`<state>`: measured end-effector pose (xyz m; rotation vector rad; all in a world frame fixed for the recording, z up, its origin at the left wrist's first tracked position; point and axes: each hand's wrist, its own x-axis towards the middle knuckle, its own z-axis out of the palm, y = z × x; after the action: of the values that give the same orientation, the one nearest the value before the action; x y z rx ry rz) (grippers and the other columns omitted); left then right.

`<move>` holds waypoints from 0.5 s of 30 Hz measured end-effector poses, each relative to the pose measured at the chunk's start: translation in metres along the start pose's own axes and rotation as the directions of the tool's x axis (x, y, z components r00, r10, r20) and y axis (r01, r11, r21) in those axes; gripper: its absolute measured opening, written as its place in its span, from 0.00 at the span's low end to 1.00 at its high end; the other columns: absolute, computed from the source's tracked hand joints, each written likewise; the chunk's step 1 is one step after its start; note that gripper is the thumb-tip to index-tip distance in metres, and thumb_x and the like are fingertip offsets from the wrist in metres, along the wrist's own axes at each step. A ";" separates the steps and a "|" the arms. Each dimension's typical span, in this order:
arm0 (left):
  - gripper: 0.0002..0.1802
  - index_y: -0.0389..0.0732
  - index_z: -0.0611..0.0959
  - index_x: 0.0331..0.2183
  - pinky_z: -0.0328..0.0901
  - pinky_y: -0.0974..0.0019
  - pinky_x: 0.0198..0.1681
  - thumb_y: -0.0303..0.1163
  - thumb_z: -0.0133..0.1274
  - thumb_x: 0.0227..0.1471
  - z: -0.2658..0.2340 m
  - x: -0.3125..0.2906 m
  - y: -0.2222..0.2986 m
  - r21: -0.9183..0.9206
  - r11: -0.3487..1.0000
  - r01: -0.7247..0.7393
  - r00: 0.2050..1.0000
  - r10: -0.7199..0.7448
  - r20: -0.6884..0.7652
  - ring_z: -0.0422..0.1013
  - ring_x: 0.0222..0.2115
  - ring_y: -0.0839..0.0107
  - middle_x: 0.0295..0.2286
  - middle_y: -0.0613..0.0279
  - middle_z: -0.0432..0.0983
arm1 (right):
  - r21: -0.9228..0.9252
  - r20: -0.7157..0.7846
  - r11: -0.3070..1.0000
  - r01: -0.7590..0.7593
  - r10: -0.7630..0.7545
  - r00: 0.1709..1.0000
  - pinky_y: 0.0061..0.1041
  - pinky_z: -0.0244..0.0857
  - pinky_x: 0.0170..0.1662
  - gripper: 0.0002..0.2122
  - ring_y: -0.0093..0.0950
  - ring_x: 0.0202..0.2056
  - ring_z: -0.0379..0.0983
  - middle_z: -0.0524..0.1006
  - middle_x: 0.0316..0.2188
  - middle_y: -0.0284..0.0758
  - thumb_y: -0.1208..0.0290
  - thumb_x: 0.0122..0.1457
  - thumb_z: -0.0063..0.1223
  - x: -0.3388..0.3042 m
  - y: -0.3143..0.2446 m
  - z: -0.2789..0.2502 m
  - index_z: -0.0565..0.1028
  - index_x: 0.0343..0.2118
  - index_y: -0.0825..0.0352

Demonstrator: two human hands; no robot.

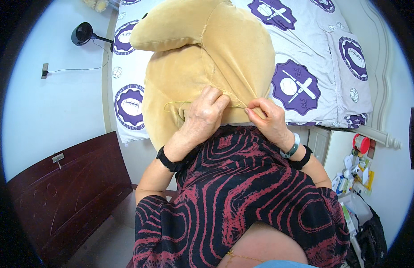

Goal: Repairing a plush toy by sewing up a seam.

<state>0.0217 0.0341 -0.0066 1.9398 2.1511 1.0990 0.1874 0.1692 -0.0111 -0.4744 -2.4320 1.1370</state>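
A large tan plush toy (180,73) lies at the edge of the bed and over my lap, with a stitched seam running down its middle. My left hand (204,111) is closed on the plush fabric beside the seam, its fingers bent. Loose yellow thread (175,102) loops out on the plush to the left of that hand. More thread runs toward my right hand (269,118), where thumb and forefinger pinch it at the toy's lower right. Whether a needle is between those fingertips is too small to tell.
Under the toy is a bed with a white and purple patterned cover (323,100). A dark red wooden panel (68,196) stands at the left, below a black fan-like object (82,34) by the wall. Small packages (356,174) and a black bag (372,234) are at the right.
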 end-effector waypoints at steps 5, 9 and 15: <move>0.07 0.35 0.74 0.27 0.64 0.60 0.32 0.19 0.51 0.38 -0.001 0.000 -0.001 -0.009 1.000 -0.022 1.000 0.022 -0.010 0.65 0.29 0.56 0.26 0.54 0.65 | -0.009 0.002 1.000 -0.022 0.022 1.000 0.28 0.67 0.31 0.04 0.34 0.28 0.75 0.76 0.26 0.38 0.77 0.51 0.58 0.001 -0.002 0.000 0.74 0.29 0.69; 0.08 0.35 0.74 0.27 0.64 0.60 0.32 0.19 0.51 0.38 0.000 -0.001 -0.003 -0.012 0.999 -0.032 0.999 0.032 0.009 0.65 0.29 0.56 0.26 0.54 0.65 | 0.006 -0.008 1.000 -0.017 0.017 1.000 0.28 0.67 0.31 0.04 0.34 0.28 0.75 0.75 0.25 0.38 0.77 0.51 0.58 0.001 0.000 0.001 0.74 0.29 0.68; 0.08 0.35 0.74 0.28 0.65 0.60 0.32 0.18 0.51 0.38 0.001 -0.001 0.000 -0.012 1.000 -0.026 1.000 0.026 0.008 0.65 0.30 0.56 0.26 0.54 0.65 | -0.006 -0.014 1.000 -0.005 0.005 1.000 0.28 0.67 0.31 0.04 0.34 0.27 0.75 0.75 0.25 0.38 0.77 0.51 0.58 0.000 -0.001 0.002 0.74 0.29 0.68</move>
<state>0.0220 0.0332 -0.0078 1.9691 2.1167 1.1030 0.1863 0.1668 -0.0114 -0.4889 -2.4248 1.1247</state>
